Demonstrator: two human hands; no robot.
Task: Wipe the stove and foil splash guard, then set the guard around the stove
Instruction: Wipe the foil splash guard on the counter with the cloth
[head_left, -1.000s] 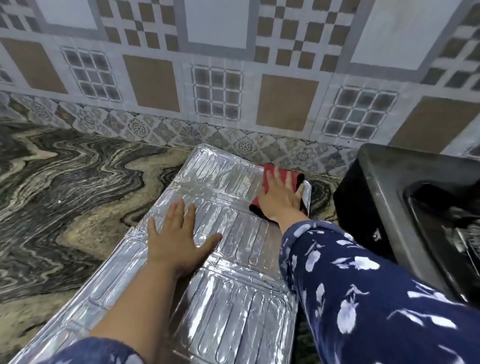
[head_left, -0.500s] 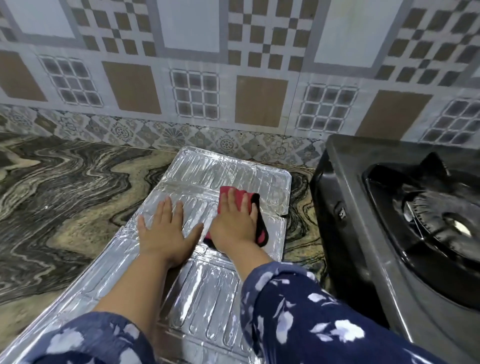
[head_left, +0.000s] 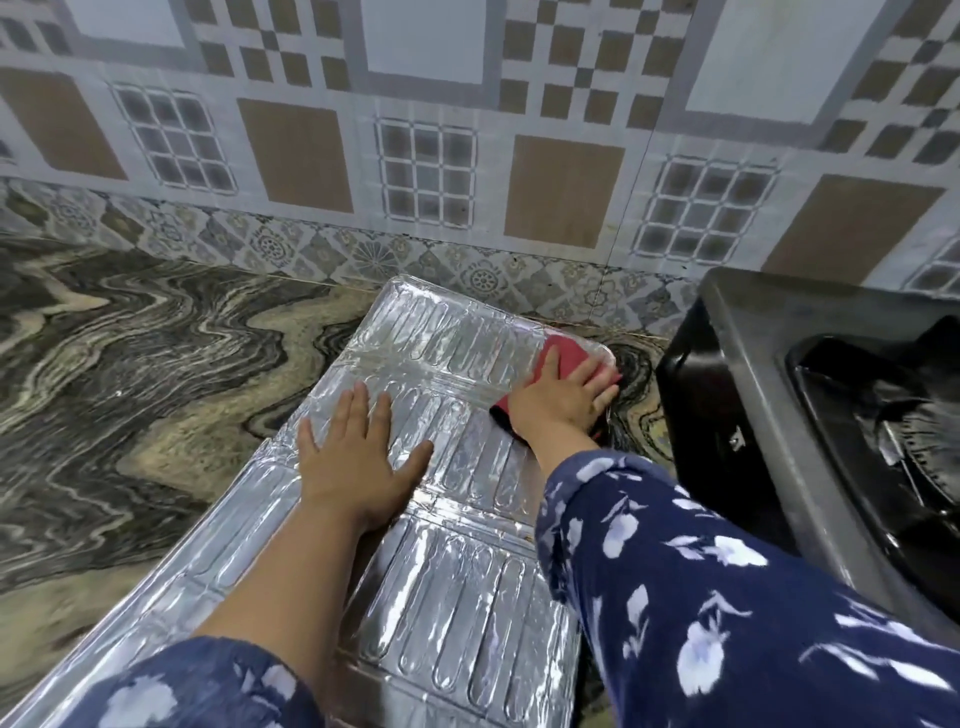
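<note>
wiping stroke swung back out since half a second ago: then drawn in near the middle panel, close beside the left hand; now pushed away again to the far right corner of the foil splash guard, much where it sat a second ago. so a back-and-forth scrub, judged to be mid-way through the guard-wiping step, with the setting of the guard around the stove not yet begun. right hand lying flat with fingers straight and slightly spread, pressing down on the red cloth, no pinch or curl visible; cloth showing beyond the fingertips and a dark edge peeking out at the wrist side. left hand flat too, fingers spread wide, palm down on the middle panel, steadying the sheet, same spot as before. guard lying flat and unfolded on the marbled worktop, running from under both palms back toward the body and forward toward the tiled wall. silver, shiny, embossed with rows of long oval ribs, creased into panels along fold lines, edges a little crumpled; no grime plainly visible. black gas stove just right of the wiping hand, apart from the guard, burner partly in view.
</note>
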